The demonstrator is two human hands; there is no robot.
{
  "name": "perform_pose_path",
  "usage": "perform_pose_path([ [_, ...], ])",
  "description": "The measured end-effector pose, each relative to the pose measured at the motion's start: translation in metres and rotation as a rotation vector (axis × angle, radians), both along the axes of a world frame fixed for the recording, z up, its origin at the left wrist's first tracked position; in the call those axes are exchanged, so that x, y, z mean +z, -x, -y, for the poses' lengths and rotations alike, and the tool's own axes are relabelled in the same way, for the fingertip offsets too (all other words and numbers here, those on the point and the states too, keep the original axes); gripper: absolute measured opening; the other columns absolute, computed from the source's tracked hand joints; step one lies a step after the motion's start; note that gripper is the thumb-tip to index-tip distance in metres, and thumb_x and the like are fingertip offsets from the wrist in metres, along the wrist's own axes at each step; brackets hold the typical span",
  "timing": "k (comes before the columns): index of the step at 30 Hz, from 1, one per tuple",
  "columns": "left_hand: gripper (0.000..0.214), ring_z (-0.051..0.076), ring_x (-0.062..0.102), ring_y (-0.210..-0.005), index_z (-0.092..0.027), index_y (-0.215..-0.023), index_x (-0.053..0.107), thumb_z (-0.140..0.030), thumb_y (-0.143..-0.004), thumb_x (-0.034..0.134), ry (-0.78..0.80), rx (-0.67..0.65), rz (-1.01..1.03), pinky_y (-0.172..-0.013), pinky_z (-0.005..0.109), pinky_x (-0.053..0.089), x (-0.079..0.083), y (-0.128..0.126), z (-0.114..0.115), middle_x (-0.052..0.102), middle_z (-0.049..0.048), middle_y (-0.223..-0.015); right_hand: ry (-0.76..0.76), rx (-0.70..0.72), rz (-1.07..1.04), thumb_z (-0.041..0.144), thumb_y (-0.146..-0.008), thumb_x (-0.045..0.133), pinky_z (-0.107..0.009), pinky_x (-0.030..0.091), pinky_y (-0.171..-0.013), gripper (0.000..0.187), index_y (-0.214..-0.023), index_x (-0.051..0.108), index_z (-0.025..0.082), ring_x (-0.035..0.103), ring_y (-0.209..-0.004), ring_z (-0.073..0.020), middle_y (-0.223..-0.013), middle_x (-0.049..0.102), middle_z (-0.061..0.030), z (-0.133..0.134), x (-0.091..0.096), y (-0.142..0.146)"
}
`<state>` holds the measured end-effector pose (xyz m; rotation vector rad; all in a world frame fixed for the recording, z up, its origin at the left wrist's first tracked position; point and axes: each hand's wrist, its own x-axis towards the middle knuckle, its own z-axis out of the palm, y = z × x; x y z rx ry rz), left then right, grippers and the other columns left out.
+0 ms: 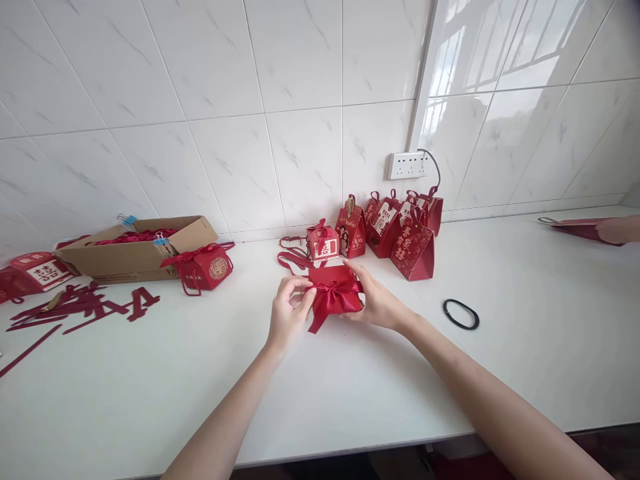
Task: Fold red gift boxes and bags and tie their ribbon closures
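Observation:
A small red gift box [324, 274] sits on the white table in front of me, with a shiny red ribbon bow [332, 299] across its top and a ribbon tail hanging toward me. At its left side, my left hand [289, 310] is closed, thumb and fingers pinching the ribbon by the bow. My right hand [376, 300] grips the box from the right, thumb near the front and fingers along the far side. The undersides of the fingers and the lower part of the box are hidden. Just behind stands another red box [325, 245] with a bow and loose ribbon [293, 259].
Several red handled gift boxes [413, 250] stand by the tiled wall, below a socket strip [407, 166]. A black ring [461, 315] lies at right. Leftward are a cardboard box [110, 259], a bowed box [210, 272] and ribbon strips [83, 303]. Another person's hand [620, 230] touches a flat red piece.

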<state>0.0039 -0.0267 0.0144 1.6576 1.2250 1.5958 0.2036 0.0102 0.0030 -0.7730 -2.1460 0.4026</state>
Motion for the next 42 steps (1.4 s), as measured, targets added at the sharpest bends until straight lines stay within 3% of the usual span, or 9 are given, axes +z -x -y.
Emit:
perform_pose_path([
  [3, 0.015, 0.015, 0.057, -0.087, -0.02, -0.082, 0.064, -0.033, -0.08, 0.057, -0.023, 0.048, -0.029, -0.072, 0.024, 0.05, 0.005, -0.001, 0.004, 0.054, 0.0046, -0.093, -0.022, 0.011, 0.006, 0.026, -0.066, 0.076, -0.046, 0.041, -0.102, 0.101, -0.143, 0.011, 0.028, 0.036, -0.131, -0.0303, -0.143, 0.028, -0.0157, 0.001, 0.0, 0.002],
  [7, 0.017, 0.011, 0.055, -0.069, -0.019, -0.085, 0.065, -0.033, -0.079, 0.058, 0.071, 0.028, 0.033, -0.06, 0.021, 0.046, 0.01, -0.002, 0.007, 0.059, 0.0025, -0.081, -0.008, 0.012, 0.004, 0.024, -0.066, 0.075, -0.046, 0.043, -0.1, 0.102, -0.144, 0.009, 0.029, 0.039, -0.129, -0.0302, -0.144, 0.028, -0.0154, 0.0, -0.001, 0.003],
  [14, 0.018, 0.003, 0.033, -0.037, -0.017, -0.083, 0.062, -0.032, -0.074, 0.064, 0.315, -0.238, 0.297, -0.037, 0.017, 0.028, 0.016, 0.0, 0.007, 0.044, -0.0067, -0.047, -0.028, 0.005, 0.009, 0.026, -0.065, 0.077, -0.049, 0.038, -0.104, 0.104, -0.144, 0.01, 0.028, 0.035, -0.131, -0.0314, -0.143, 0.029, -0.0161, 0.0, -0.002, 0.003],
  [19, 0.019, 0.003, 0.024, -0.029, -0.018, -0.08, 0.058, -0.035, -0.074, 0.063, 0.39, -0.299, 0.303, -0.028, 0.014, 0.019, 0.018, 0.0, 0.009, 0.037, -0.0097, -0.035, -0.031, 0.016, 0.02, 0.026, -0.066, 0.077, -0.048, 0.037, -0.104, 0.103, -0.144, 0.009, 0.029, 0.033, -0.133, -0.0308, -0.144, 0.028, -0.0157, 0.002, 0.0, 0.004],
  [26, 0.025, 0.004, 0.033, -0.027, -0.02, -0.087, 0.055, -0.04, -0.075, 0.064, 0.318, -0.303, 0.285, -0.027, 0.014, 0.025, 0.016, 0.0, 0.009, 0.043, -0.01, -0.043, -0.067, 0.02, 0.029, 0.025, -0.065, 0.077, -0.049, 0.041, -0.101, 0.104, -0.143, 0.009, 0.029, 0.036, -0.131, -0.0323, -0.142, 0.03, -0.0166, 0.002, -0.001, 0.006],
  [32, 0.03, 0.002, 0.042, -0.031, -0.02, -0.093, 0.054, -0.034, -0.071, 0.069, 0.283, -0.254, 0.322, -0.027, 0.016, 0.028, 0.016, 0.001, 0.007, 0.062, -0.0023, -0.082, -0.065, 0.022, 0.031, 0.025, -0.064, 0.078, -0.049, 0.041, -0.101, 0.105, -0.143, 0.009, 0.029, 0.035, -0.131, -0.0322, -0.142, 0.028, -0.0163, 0.001, -0.002, 0.006],
  [35, 0.026, 0.003, 0.04, -0.03, -0.019, -0.091, 0.053, -0.03, -0.071, 0.066, 0.3, -0.266, 0.348, -0.028, 0.016, 0.029, 0.017, 0.001, 0.008, 0.058, -0.0051, -0.065, -0.051, 0.02, 0.034, 0.025, -0.065, 0.077, -0.048, 0.041, -0.101, 0.104, -0.143, 0.009, 0.029, 0.035, -0.131, -0.0319, -0.143, 0.027, -0.0162, 0.001, -0.002, 0.006],
  [38, 0.019, 0.005, 0.034, -0.028, -0.019, -0.087, 0.052, -0.03, -0.074, 0.059, 0.327, -0.283, 0.353, -0.029, 0.015, 0.03, 0.019, 0.0, 0.009, 0.044, -0.0099, -0.043, -0.045, 0.02, 0.036, 0.025, -0.065, 0.077, -0.048, 0.041, -0.101, 0.104, -0.144, 0.009, 0.03, 0.035, -0.131, -0.0321, -0.143, 0.027, -0.0158, 0.002, -0.002, 0.006],
  [42, 0.019, 0.005, 0.031, -0.028, -0.021, -0.089, 0.051, -0.035, -0.078, 0.056, 0.336, -0.285, 0.34, -0.03, 0.015, 0.031, 0.018, 0.0, 0.009, 0.039, -0.0111, -0.037, -0.062, 0.022, 0.032, 0.024, -0.065, 0.077, -0.048, 0.042, -0.1, 0.104, -0.144, 0.008, 0.03, 0.036, -0.13, -0.032, -0.143, 0.027, -0.016, 0.003, -0.001, 0.006],
])
